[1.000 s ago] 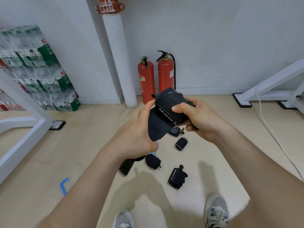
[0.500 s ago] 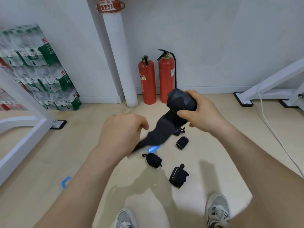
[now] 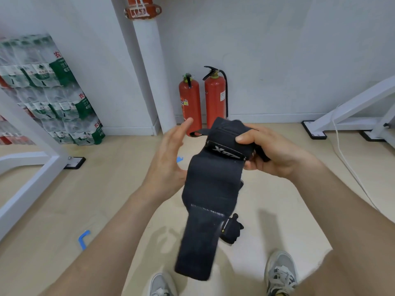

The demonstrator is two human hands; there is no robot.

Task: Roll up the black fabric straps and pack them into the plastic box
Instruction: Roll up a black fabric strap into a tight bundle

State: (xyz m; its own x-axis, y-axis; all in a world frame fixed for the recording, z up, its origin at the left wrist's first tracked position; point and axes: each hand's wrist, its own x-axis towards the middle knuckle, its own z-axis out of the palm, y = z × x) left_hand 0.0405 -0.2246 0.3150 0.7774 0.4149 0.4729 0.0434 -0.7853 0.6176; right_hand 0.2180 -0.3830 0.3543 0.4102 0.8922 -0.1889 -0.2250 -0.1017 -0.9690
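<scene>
One strap point(image 3: 211, 189) in pinch of right grip point(image 3: 272, 153), left grip point(image 3: 168, 165) spread; two extinguishers point(image 3: 214, 99).

1. The black fabric strap point(image 3: 213, 189) is matt woven cloth; its sewn label point(image 3: 226, 151) looks smoother, with a slight sheen.
2. The shorter fire extinguisher point(image 3: 190, 103) and the taller fire extinguisher point(image 3: 214, 101) are red painted metal, semi-glossy.
3. The floor point(image 3: 106, 189) is pale, smooth and wood-look, softly shiny.
4. The bottled-water packs point(image 3: 53, 92) are wrapped in glossy clear plastic.
5. The white frame point(image 3: 32, 184) looks like smooth painted metal.
6. The wall point(image 3: 277, 50) is matt white.
</scene>
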